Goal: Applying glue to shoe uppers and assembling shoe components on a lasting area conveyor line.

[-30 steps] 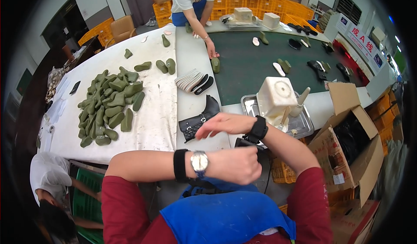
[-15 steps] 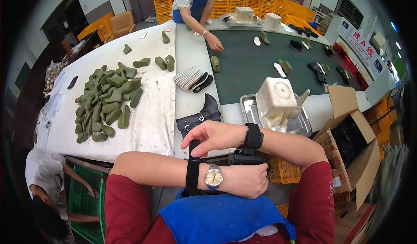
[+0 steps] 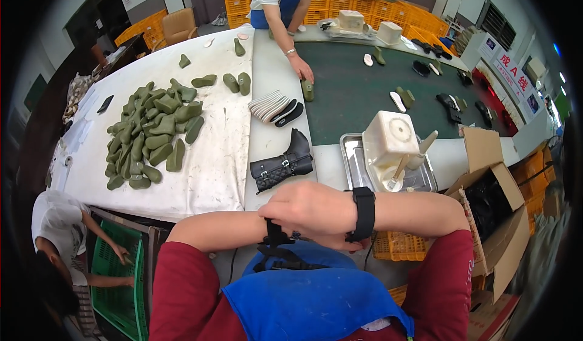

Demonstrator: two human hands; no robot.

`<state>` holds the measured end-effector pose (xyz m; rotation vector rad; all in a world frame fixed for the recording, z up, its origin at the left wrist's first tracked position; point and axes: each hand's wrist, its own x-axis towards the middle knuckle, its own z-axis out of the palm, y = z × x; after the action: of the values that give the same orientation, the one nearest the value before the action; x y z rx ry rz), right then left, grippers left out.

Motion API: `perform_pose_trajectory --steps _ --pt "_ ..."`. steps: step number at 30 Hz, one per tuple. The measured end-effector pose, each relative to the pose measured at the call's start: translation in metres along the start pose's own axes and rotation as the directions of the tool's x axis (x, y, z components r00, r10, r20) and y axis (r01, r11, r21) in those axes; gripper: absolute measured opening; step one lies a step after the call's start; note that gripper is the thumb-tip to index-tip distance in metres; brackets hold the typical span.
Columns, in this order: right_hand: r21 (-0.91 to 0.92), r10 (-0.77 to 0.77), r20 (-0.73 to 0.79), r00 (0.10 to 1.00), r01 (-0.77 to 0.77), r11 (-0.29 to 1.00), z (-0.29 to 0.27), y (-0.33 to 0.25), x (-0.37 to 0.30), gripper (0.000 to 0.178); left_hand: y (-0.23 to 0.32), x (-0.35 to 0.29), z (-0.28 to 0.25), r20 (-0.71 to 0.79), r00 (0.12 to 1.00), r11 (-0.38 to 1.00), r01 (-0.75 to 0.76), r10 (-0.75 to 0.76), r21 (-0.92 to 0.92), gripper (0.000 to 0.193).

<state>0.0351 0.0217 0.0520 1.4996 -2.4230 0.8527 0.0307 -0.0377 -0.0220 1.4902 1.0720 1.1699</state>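
Observation:
My right hand [image 3: 303, 207] crosses over my left forearm, its fingers closed at the black wrist strap [image 3: 277, 233] around my left wrist; it is slightly blurred. Only a strip of my left hand [image 3: 335, 241] shows beneath the right one, and its fingers are hidden. Another black strap [image 3: 364, 213] circles my right wrist. Just beyond my hands, a black buckled ankle boot [image 3: 282, 163] lies on its side on the white table. Striped insoles [image 3: 269, 105] with black ones beside them rest farther back.
Green shoe lasts [image 3: 155, 128] are heaped on the white cloth [image 3: 225, 140]. A metal tray [image 3: 352, 159] holds a white container [image 3: 388, 137] with brushes. A co-worker's hand [image 3: 302, 68] touches a last on the green belt [image 3: 340, 116]. An open cardboard box [image 3: 507, 189] stands right; another person reaches into a green crate [image 3: 115, 262].
My left forearm has turned, so the watch no longer shows. My right hand has moved down over the left wrist. The co-worker's hand has reached the last on the belt.

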Motion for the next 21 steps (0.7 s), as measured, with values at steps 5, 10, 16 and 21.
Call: perform_pose_trajectory --steps 5,10,16,21 --pt "-0.147 -0.001 0.107 0.994 0.017 0.989 0.01 -0.017 -0.011 0.031 -0.004 -0.006 -0.009 0.013 0.999 0.998 0.038 -0.038 -0.04 0.019" --pt "-0.309 -0.006 0.188 0.982 0.065 0.949 0.015 -0.029 -0.022 0.037 0.002 -0.01 -0.023 0.068 0.989 0.99 0.132 -0.135 0.041 0.02" --pt "-0.214 0.067 0.004 0.998 -0.064 0.975 -0.026 -0.033 -0.037 0.033 0.013 -0.009 -0.054 0.027 0.976 0.965 0.208 -0.215 0.162 0.021" --pt "0.176 0.479 -0.413 0.775 -0.448 0.876 -0.067 -0.026 -0.093 0.03 0.031 -0.033 -0.098 -0.539 0.827 0.924 -0.066 -0.161 -0.378 0.023"
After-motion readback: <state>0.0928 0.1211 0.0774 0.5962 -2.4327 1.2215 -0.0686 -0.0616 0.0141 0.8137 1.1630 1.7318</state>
